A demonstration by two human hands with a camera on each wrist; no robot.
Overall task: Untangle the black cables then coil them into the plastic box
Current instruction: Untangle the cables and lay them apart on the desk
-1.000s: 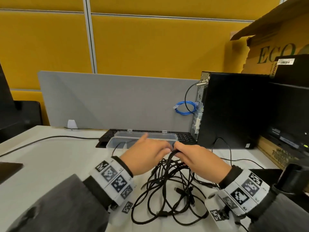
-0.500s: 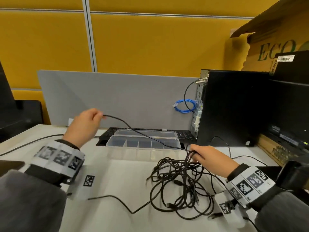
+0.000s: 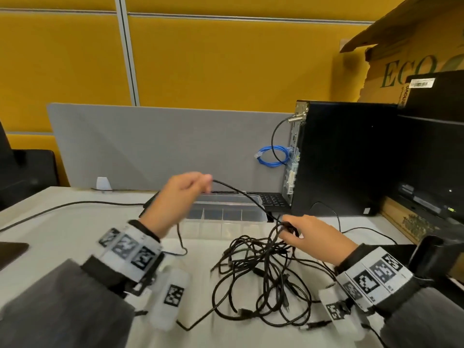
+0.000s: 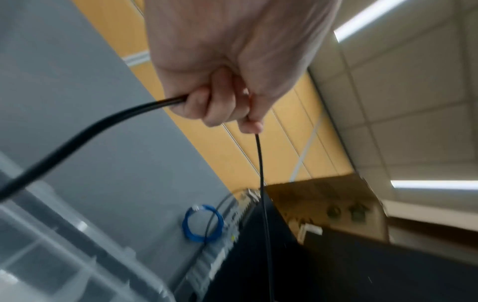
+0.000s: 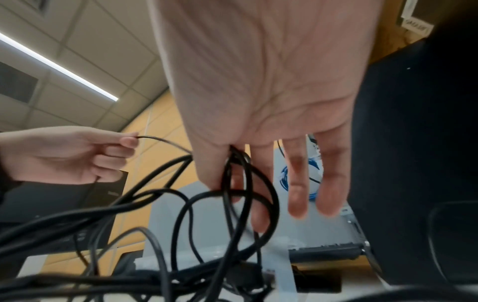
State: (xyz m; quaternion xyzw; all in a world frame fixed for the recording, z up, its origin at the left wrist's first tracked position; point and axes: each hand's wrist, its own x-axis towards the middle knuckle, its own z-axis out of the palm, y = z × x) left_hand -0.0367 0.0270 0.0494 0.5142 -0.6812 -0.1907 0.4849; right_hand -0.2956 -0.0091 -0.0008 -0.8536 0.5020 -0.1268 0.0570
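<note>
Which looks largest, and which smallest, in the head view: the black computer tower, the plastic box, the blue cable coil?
1. Black computer tower, clearly the largest.
2. Plastic box, partly hidden behind the left hand.
3. Blue cable coil, the smallest.

The coil hangs farther back than the box, so nearness exaggerates that gap somewhat.

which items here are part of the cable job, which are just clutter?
Job: tangled black cables; one cable gripped by left hand; right hand holding strands; plastic box.

Clutter: blue cable, computer tower, keyboard, cardboard box.
</note>
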